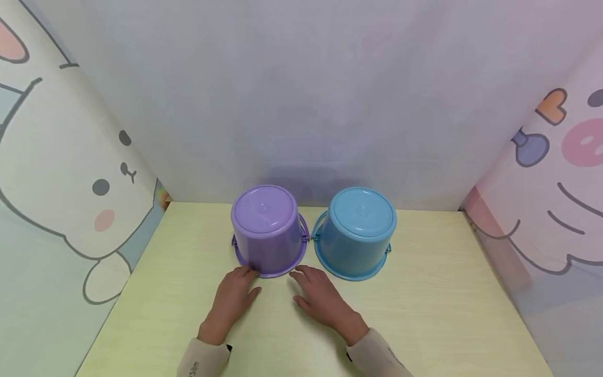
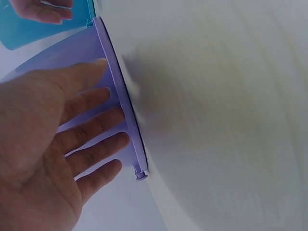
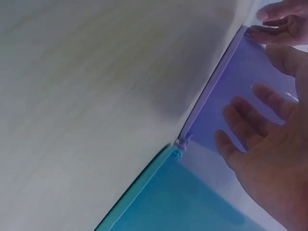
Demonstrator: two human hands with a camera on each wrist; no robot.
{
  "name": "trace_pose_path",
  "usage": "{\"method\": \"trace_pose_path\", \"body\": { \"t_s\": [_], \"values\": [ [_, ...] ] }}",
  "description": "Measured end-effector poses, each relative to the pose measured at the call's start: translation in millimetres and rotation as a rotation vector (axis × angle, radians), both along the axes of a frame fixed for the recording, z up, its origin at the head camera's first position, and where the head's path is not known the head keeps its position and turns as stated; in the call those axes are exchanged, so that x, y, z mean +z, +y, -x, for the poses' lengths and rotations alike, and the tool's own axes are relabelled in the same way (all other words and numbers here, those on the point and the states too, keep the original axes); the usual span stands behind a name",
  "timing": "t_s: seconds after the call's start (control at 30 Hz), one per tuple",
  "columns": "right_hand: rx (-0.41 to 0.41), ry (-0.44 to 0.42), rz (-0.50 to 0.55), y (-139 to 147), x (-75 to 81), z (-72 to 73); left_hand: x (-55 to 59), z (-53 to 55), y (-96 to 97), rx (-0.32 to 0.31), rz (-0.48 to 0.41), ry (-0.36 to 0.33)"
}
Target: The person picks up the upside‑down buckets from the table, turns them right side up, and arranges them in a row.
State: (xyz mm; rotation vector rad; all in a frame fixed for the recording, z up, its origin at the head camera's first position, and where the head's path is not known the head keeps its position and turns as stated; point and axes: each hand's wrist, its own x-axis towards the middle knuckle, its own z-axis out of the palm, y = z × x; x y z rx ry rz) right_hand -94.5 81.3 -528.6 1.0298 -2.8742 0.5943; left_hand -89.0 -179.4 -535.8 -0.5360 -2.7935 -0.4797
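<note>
Upside down on the table stand a purple bucket and, just right of it, a blue bucket, each with its rim down and base up. My left hand is at the purple bucket's front left rim; in the left wrist view its fingers are spread and fairly straight by the rim, and whether they touch it I cannot tell. My right hand lies in front of the gap between the buckets, holding nothing, its fingers loosely bent near the purple bucket in the right wrist view.
The pale wooden table meets a plain light wall close behind the buckets. Cartoon-printed panels stand at the left and right sides. Folded handles hang at the buckets' sides, nearly meeting in the middle.
</note>
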Motion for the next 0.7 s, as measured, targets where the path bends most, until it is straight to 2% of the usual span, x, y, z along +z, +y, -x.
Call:
{"method": "trace_pose_path", "body": {
  "t_s": [0.2,0.33,0.7],
  "values": [
    [0.022,0.009,-0.058,-12,-4.0,4.8,0.8,0.0,2.0,-0.024,-0.008,0.019],
    [0.027,0.048,-0.072,-18,-5.5,7.1,-0.4,0.1,4.5,-0.042,-0.003,0.02],
    [0.014,0.085,-0.158,-28,-6.6,9.6,-4.6,0.8,6.8,-0.048,0.026,0.01]
  ]
}}
